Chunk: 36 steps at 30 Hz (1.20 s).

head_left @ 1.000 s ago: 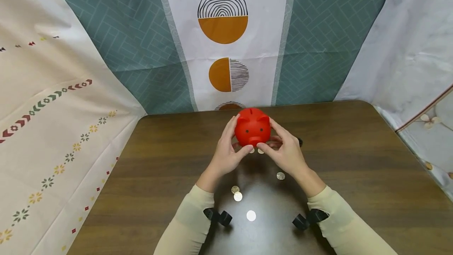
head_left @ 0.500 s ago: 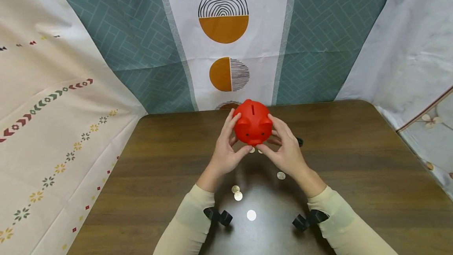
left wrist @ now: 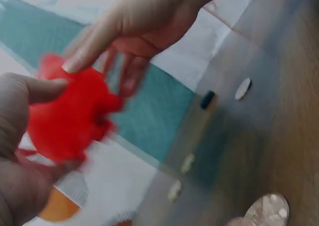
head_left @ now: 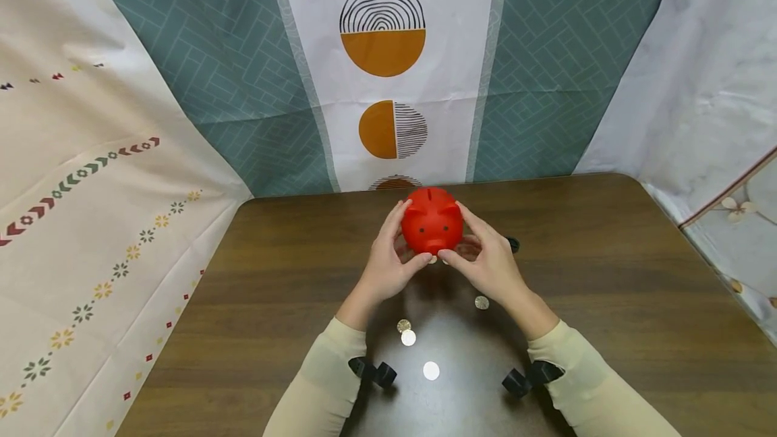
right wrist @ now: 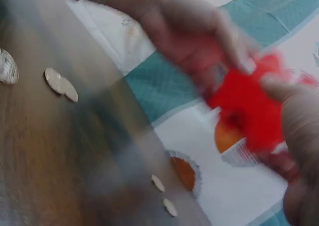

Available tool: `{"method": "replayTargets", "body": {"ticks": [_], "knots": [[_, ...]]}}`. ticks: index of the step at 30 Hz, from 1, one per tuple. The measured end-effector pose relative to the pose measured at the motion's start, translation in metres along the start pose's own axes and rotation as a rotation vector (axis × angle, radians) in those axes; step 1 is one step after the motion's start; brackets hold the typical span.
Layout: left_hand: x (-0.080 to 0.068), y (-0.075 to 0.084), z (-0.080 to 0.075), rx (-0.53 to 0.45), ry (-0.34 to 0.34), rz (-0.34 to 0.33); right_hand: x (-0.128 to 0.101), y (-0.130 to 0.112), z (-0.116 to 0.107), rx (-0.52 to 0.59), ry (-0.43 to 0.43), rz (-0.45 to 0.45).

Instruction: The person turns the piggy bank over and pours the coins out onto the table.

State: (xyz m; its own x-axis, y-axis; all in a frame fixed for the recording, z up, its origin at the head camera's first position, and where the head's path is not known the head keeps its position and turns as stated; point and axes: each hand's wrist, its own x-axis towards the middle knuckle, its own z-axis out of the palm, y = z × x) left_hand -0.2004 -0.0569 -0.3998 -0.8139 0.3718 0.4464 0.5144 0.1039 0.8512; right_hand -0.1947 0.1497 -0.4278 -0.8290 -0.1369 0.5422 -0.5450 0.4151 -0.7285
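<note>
A red piggy bank (head_left: 432,220) is held up above the table between both hands, its face toward me and the coin slot on top. My left hand (head_left: 386,255) grips its left side, thumb near the snout. From the other side my right hand (head_left: 485,253) grips it the same way, the two thumbs almost meeting below the snout. In both wrist views the piggy bank (left wrist: 67,114) is blurred, and its underside faces the table. Two coins (right wrist: 163,195) lie on the table beneath it, mostly hidden by the thumbs in the head view.
Several more coins lie on the brown wooden table (head_left: 291,288): an overlapping pair (head_left: 407,332), a bright one (head_left: 431,370) and a single coin (head_left: 481,302). A small black object (head_left: 513,244) sits beyond the right hand. Patterned cloth (head_left: 388,86) hangs behind the table.
The piggy bank tipped forward and rose, showing more of its slot half a second ago, then tilted back and lowered. Both hands keep their grip; the coins stay put.
</note>
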Motion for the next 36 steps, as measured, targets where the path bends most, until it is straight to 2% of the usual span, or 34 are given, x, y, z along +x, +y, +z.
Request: {"method": "replayTargets", "body": {"ticks": [2, 3, 9, 17, 20, 24, 26, 32, 36], "knots": [[0.001, 0.013, 0.001, 0.012, 0.029, 0.049, 0.002, -0.002, -0.001, 0.006, 0.036, -0.056], [0.002, 0.014, 0.001, 0.017, 0.031, 0.056, 0.002, -0.003, -0.002, 0.016, 0.038, -0.056], [0.002, -0.001, 0.001, -0.019, -0.015, -0.067, 0.0, 0.004, 0.001, 0.036, -0.046, 0.128], [0.0, 0.004, 0.001, 0.017, -0.034, -0.115, -0.003, 0.006, 0.003, 0.036, -0.06, 0.155], [-0.001, 0.003, 0.002, 0.032, -0.003, -0.064, -0.002, 0.003, 0.002, 0.012, -0.04, 0.11], [0.001, -0.006, 0.003, 0.077, 0.054, 0.073, 0.002, -0.004, -0.002, 0.019, 0.036, -0.041], [0.002, -0.012, 0.003, 0.085, 0.06, 0.085, 0.003, -0.004, -0.003, 0.04, 0.033, -0.05], [0.002, -0.027, 0.002, 0.078, 0.014, -0.059, 0.001, 0.004, -0.001, 0.071, -0.071, 0.104], [0.002, -0.02, 0.002, 0.095, 0.011, -0.088, 0.0, 0.005, 0.001, 0.095, -0.064, 0.133]]}}
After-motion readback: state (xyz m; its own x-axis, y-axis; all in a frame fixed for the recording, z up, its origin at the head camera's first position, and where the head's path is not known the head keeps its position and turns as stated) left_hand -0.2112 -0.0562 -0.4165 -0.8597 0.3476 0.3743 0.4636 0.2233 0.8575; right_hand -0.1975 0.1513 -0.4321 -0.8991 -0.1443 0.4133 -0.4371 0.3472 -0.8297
